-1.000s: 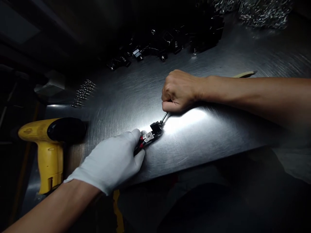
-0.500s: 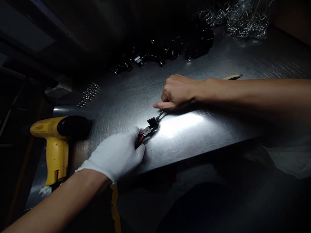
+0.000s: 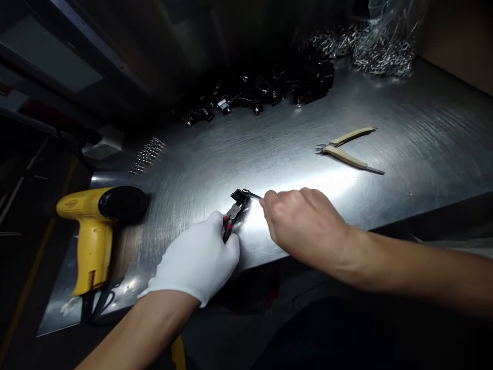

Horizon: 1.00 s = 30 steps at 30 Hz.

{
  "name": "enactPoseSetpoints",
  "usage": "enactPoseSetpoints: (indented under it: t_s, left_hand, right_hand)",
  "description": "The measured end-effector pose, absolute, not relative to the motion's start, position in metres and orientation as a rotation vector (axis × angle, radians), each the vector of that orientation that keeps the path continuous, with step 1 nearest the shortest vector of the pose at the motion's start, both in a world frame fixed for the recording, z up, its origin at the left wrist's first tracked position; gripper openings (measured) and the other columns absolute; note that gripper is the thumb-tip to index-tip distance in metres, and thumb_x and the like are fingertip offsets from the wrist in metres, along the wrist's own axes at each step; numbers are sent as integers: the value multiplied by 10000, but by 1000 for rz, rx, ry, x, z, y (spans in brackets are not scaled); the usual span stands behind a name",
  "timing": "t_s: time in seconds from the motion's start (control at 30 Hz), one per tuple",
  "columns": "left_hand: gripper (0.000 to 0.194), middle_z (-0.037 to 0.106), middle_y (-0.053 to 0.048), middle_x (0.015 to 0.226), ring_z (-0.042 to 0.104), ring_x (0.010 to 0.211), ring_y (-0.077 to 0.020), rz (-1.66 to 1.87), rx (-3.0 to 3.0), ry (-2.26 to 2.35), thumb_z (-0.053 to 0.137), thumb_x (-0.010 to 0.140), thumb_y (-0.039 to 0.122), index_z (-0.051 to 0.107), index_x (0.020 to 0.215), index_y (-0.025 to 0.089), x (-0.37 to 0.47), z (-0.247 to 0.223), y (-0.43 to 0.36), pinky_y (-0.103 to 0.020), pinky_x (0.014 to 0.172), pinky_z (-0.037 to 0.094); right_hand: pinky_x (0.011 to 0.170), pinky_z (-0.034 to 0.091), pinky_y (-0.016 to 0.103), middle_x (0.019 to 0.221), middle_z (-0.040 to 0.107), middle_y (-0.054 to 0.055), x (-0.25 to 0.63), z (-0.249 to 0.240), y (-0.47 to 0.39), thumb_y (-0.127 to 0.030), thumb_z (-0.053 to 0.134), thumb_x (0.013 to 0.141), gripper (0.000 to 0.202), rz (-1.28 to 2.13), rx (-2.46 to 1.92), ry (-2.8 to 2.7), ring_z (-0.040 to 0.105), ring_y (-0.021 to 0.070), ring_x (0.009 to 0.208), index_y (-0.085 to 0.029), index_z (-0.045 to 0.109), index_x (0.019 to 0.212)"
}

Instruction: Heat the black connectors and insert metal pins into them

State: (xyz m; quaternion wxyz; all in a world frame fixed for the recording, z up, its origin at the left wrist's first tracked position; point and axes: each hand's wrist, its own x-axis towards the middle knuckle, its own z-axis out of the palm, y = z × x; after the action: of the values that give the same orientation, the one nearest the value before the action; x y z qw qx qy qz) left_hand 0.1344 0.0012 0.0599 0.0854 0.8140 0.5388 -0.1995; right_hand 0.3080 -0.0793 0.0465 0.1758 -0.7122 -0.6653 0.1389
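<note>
Gloved left hand [image 3: 198, 259] clamps pliers [image 3: 231, 220]; right hand [image 3: 304, 221] pinches pin [image 3: 254, 195] — heat gun [image 3: 94, 226] leftward.

Pliers [image 3: 230, 220] handles hidden in glove

Hands [image 3: 200, 257] around small black clip [image 3: 239, 196]

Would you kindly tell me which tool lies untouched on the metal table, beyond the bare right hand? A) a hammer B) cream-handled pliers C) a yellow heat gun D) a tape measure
B: the cream-handled pliers lie alone on the metal table beyond the right hand, which pinches a thin metal pin at the small black part that the gloved left hand grips with red-handled pliers.
</note>
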Motion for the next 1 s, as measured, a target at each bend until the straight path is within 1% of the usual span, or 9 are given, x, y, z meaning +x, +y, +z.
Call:
enactPoseSetpoints:
  t_s: [0.07,0.17,0.23,0.33,0.4,0.5,0.6,0.87,1.0]
  left_hand:
    - [165,614,-9,653,568,569,-211,-523,2409,1589,449,870,387,501,789,253,130,58,-1,-313,516,347]
    - [108,597,18,642,553,575,-187,-392,2420,1572,475,862,333,464,796,249,122,56,-6,-305,536,343]
    - [78,581,34,646,542,587,-171,-280,2428,1566,488,853,287,443,803,248,115,54,-11,-298,557,346]
    - [102,533,54,647,505,583,-143,-100,2411,1529,491,837,210,407,792,245,106,52,-18,-285,572,345]
    - [143,493,60,644,475,579,-130,38,2392,1473,489,825,164,381,772,241,101,51,-22,-276,572,342]
    - [186,449,61,638,440,573,-120,240,2355,1356,489,805,115,362,752,239,94,48,-28,-266,566,340]
    - [176,487,51,668,470,600,-119,327,2305,1241,483,795,87,392,765,235,90,47,-32,-262,588,367]
    - [131,534,34,700,517,622,-133,363,2209,1234,491,802,107,440,809,228,84,47,-37,-277,598,386]
    - [137,518,38,689,496,610,-131,381,2215,1245,493,822,130,407,791,232,84,45,-37,-282,587,368]
  right_hand:
    - [468,236,301,588,568,56,303,35,-84,-182,396,1000,315,448,-1978,-1720,473,154,490,-121,642,812]
    - [449,305,246,569,529,-6,303,27,-90,-293,370,1057,400,579,-1891,-1543,441,93,465,-152,603,764]
    - [431,303,214,532,469,-41,303,28,-93,-361,410,1056,422,815,-1744,-1305,399,68,450,-163,618,747]
    - [408,257,201,484,354,-75,300,30,-97,-473,499,1016,395,1251,-1413,-912,312,61,432,-175,689,838]
    - [390,216,193,486,292,-91,294,31,-98,-509,517,1003,395,1483,-1170,-735,249,54,420,-178,684,867]
    - [364,139,173,514,259,-102,282,30,-95,-474,573,986,353,1727,-814,-455,178,36,417,-164,648,834]
    - [353,114,153,511,230,-111,270,29,-92,-417,603,976,321,1847,-608,-264,137,26,416,-153,623,795]
    - [338,131,137,481,170,-124,258,29,-88,-403,612,946,345,1921,-551,-234,110,26,407,-149,589,714]
    - [332,140,135,478,165,-124,262,28,-89,-392,601,943,336,1934,-537,-207,110,29,399,-155,580,706]
